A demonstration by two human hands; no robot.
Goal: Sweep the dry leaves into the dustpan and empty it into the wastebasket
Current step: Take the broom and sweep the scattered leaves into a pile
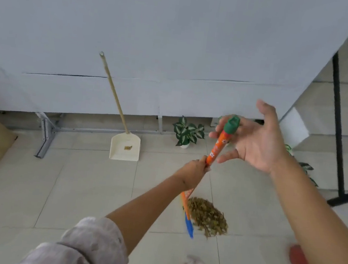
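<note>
Head view, left hand [195, 168] grips orange flower-print broom handle [219, 145], right hand [258, 138] spread open behind it, dustpan [125, 148] label unreadable.

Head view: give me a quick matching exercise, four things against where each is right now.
Things:
1. broom handle
2. dustpan
3. dry leaves
4. potted plant

Places:
A. piled on the floor tiles beside the broom's lower end
B. standing against the wall, long handle leaning up
C. gripped by the left hand, with the open right hand at its green cap
D. on the floor by the wall, right of the dustpan

Pairs: 1-C, 2-B, 3-A, 4-D
</note>
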